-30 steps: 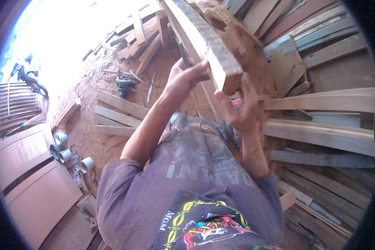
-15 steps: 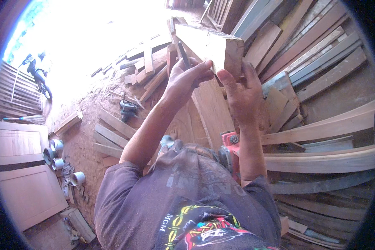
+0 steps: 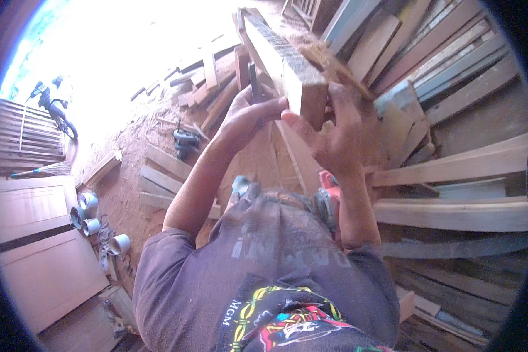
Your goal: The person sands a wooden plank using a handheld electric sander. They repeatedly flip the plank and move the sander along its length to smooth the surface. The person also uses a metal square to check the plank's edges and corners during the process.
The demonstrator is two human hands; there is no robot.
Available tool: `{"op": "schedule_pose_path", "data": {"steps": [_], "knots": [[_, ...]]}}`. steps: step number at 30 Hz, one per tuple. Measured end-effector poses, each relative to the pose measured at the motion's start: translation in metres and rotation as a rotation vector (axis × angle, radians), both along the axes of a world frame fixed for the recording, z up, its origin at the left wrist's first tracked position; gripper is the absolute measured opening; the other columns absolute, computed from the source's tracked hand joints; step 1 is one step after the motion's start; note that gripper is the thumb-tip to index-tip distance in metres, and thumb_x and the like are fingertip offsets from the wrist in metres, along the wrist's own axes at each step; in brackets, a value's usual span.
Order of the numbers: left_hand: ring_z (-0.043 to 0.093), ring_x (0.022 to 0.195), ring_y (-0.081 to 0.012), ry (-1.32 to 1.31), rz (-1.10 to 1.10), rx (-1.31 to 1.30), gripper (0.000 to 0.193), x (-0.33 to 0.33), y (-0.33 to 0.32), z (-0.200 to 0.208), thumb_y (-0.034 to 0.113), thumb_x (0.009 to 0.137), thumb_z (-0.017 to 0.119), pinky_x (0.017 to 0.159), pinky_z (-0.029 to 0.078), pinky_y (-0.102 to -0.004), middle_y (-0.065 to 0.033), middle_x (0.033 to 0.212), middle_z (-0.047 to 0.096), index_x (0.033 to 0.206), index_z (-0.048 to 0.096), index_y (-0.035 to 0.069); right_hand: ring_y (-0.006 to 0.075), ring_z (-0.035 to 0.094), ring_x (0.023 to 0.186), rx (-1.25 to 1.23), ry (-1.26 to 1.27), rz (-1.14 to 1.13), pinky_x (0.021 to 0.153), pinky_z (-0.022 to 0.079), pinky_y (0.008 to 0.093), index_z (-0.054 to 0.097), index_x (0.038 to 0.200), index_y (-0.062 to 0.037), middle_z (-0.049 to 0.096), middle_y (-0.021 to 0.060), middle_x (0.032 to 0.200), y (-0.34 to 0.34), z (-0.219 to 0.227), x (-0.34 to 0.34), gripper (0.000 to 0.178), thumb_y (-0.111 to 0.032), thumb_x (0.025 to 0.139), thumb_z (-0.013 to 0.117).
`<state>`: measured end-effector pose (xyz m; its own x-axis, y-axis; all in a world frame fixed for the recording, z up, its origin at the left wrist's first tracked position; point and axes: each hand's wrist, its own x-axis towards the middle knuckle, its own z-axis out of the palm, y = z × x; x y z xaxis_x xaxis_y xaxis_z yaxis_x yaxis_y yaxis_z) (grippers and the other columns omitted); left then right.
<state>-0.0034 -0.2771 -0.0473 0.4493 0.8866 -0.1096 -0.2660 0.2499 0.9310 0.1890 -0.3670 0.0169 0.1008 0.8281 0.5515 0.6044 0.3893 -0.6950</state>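
Observation:
A thick wooden board (image 3: pixel 294 92) slants up and away from me, its rough top edge and near end in view. My right hand (image 3: pixel 336 138) is closed around the near end on the right side, with the thumb reaching toward the left face. My left hand (image 3: pixel 246 117) is closed at the left of the board, its thumb tip by the lower near corner. A slim dark stick, maybe a pencil (image 3: pixel 253 79), stands up out of the left hand. The left hand's other fingers are partly hidden.
Below my right forearm is a red power tool (image 3: pixel 331 189). A dark power tool (image 3: pixel 185 142) lies on the dusty floor at left, near loose planks (image 3: pixel 167 161). Stacked boards (image 3: pixel 452 214) fill the right side. Panel doors (image 3: pixel 53 281), pots (image 3: pixel 120 243) and a broom (image 3: pixel 44 170) are left.
The board's near end has shifted left and a little down, and more of its rough top edge shows. Both hands moved with it and keep their holds. The surroundings shifted slightly in view.

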Motion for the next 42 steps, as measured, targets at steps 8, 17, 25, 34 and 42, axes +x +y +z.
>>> {"op": "schedule_pose_path", "data": {"steps": [8,17,25,34,42], "knots": [[0.075,0.103,-0.0185,0.391,-0.015,-0.268,0.034,-0.031,-0.079,-0.139,0.028,0.094,0.084,0.088,0.061,-0.0322,-0.0136,0.115,0.078,0.11,0.068,0.003,0.0458,0.07,0.113,-0.622,-0.154,-0.227,0.096,0.057,0.0508,0.059,0.14,0.0006,0.071,0.0304,0.118,-0.101,-0.2,0.019,0.065,-0.021,0.084,0.083],[0.077,0.094,-0.0204,0.332,0.085,-0.506,0.025,-0.032,-0.095,-0.213,0.017,0.097,0.08,0.079,0.063,-0.0323,-0.0139,0.105,0.077,0.102,0.061,0.002,0.0491,0.072,0.104,-0.606,-0.202,-0.222,0.093,0.058,0.0517,0.055,0.145,0.0032,0.073,0.0336,0.111,-0.062,-0.248,0.022,0.067,-0.02,0.086,0.079],[0.075,0.088,-0.0168,0.249,0.105,-0.482,0.03,-0.006,-0.077,-0.211,0.02,0.096,0.083,0.07,0.059,-0.0295,-0.0113,0.099,0.075,0.097,0.055,0.01,0.0502,0.069,0.115,-0.678,-0.194,-0.21,0.1,0.055,0.0524,0.054,0.145,0.0075,0.068,0.0367,0.123,-0.096,-0.244,0.036,0.067,-0.017,0.087,0.078],[0.076,0.094,-0.0213,0.398,-0.05,-0.435,0.04,0.028,-0.042,-0.232,0.033,0.095,0.084,0.076,0.062,-0.0333,-0.0118,0.103,0.075,0.11,0.062,0.002,0.0477,0.065,0.123,-0.819,-0.263,-0.224,0.106,0.052,0.051,0.055,0.143,0.0038,0.066,0.0326,0.133,-0.07,-0.222,0.047,0.068,-0.025,0.087,0.082],[0.075,0.099,-0.0262,0.3,-0.029,-0.613,0.057,0.067,-0.037,-0.256,0.049,0.098,0.077,0.085,0.061,-0.0407,-0.0127,0.116,0.074,0.129,0.064,0.003,0.0339,0.071,0.105,-0.737,-0.288,-0.489,0.093,0.056,0.0448,0.066,0.124,0.0002,0.071,0.0197,0.112,-0.155,-0.178,0.102,0.049,-0.042,0.1,0.074]]}}
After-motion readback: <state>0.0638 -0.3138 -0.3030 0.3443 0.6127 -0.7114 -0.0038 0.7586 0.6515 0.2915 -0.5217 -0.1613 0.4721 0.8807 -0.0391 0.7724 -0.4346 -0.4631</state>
